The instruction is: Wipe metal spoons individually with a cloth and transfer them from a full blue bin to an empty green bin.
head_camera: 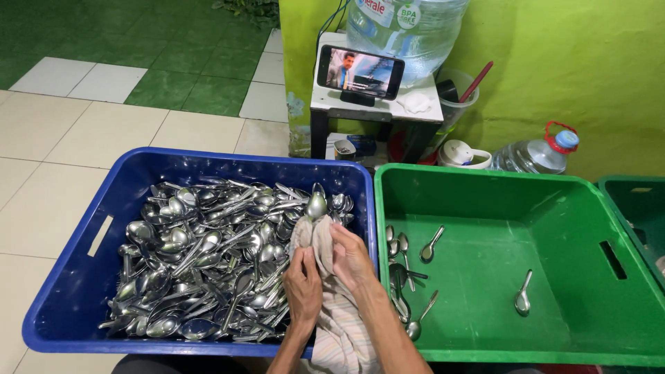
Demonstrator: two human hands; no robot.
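Both my hands hold a pale striped cloth [339, 325] wrapped around the handle of a metal spoon [316, 205], whose bowl sticks up out of the cloth. My left hand [303, 284] grips the cloth from the left and my right hand [351, 256] from the right. They are above the right end of a blue crate [90, 277] heaped with several metal spoons [208, 256]. To the right stands a green crate [589, 346] with several spoons scattered on its floor.
A small white table [377, 111] behind the crates carries a phone [360, 71] showing video and a large water jug [409, 31]. A plastic water bottle [537, 154] and a white mug [463, 154] sit by the green wall. Another green crate [641, 208] is at far right.
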